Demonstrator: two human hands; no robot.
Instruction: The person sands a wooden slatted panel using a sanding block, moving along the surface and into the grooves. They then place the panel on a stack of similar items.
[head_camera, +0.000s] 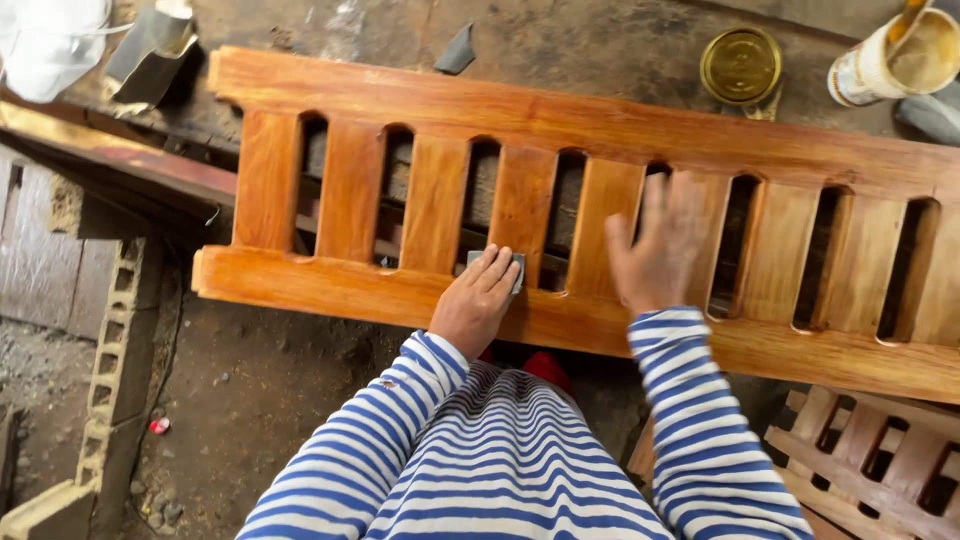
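Rough workbench (560, 45) carries a slatted wooden panel (560, 130) — left hand (476, 300) presses sandpaper (512, 268) against its lower rail mid-sanding; right hand (655, 245) rests flat and open, steadying — next stroke likely needs even pressure.

wooden panel (560, 130) – glossy orange varnish | lid (740, 66) – shiny metal | pad (516, 268) – perhaps sandpaper

Soft daylight, right hand (655, 245) perhaps motion-blurred

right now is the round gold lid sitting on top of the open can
No, the gold lid lies flat on the workbench, apart from the open can to its right.
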